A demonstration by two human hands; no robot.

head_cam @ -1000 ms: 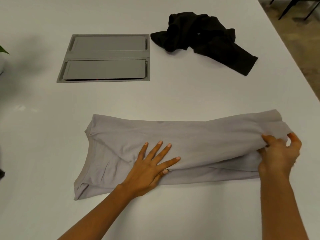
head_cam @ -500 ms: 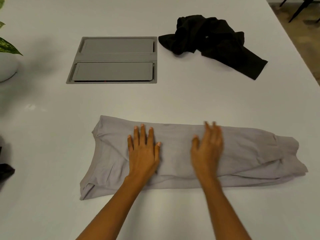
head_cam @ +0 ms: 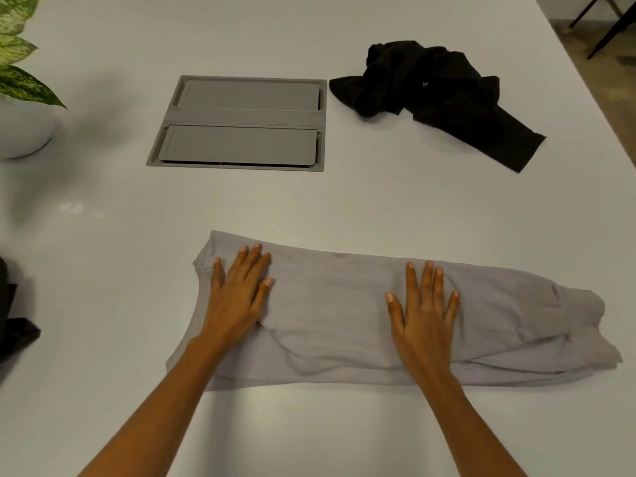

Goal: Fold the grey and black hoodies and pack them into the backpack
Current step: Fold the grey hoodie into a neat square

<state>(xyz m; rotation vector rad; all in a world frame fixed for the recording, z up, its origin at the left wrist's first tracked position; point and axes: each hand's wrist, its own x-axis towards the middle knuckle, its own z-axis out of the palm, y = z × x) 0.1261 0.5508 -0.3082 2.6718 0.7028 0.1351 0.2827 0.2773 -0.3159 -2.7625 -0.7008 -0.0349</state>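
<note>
The grey hoodie (head_cam: 330,315) lies folded into a long strip across the near part of the white table (head_cam: 344,208). My left hand (head_cam: 237,297) lies flat, fingers spread, on the strip's left end. My right hand (head_cam: 423,315) presses flat on its middle-right part. Neither hand grips the cloth. The black hoodie (head_cam: 433,94) sits crumpled at the far right of the table, one sleeve trailing toward the right edge. A dark object (head_cam: 13,321) shows at the left border; I cannot tell whether it is the backpack.
A grey recessed cable hatch (head_cam: 241,122) with two lids sits in the table's middle, far side. A potted plant in a white pot (head_cam: 24,129) stands at the far left. The table's right edge runs diagonally, with floor and chair legs (head_cam: 605,25) beyond.
My right hand let go of the hoodie's right end and came to rest flat on the strip. Both hands then slid apart, the left toward the left end, the right rightward.
</note>
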